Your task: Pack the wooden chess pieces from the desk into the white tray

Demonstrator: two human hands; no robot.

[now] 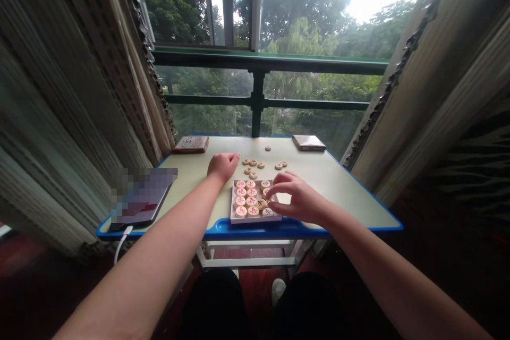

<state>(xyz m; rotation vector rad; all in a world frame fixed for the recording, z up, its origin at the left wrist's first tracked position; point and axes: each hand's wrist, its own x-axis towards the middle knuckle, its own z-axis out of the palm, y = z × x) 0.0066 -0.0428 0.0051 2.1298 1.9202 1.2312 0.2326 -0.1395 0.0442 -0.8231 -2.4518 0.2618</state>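
Note:
A shallow white box (238, 219) at the table's near edge holds round wooden xiangqi pieces. Red-marked ones, such as the lower-left piece (240, 211), fill its left columns; dark-marked ones, such as the tilted piece (261, 203), are on the right. My right hand (297, 196) is over the box's right side, thumb and fingers closed around a xiangqi piece (265, 192), partly hidden by the fingers. My left hand (223, 166) rests beyond the box's left corner, fingers curled in; what they hold, if anything, is hidden. Several loose pieces (253, 162) lie to its right.
More pieces (279, 166) lie farther right, and a single one (268, 148) near the back. A brown box (191, 144) is at the back left, a flat case (308, 142) at the back right. A partly blurred dark device (157, 204) with a white cable (122, 243) lies left.

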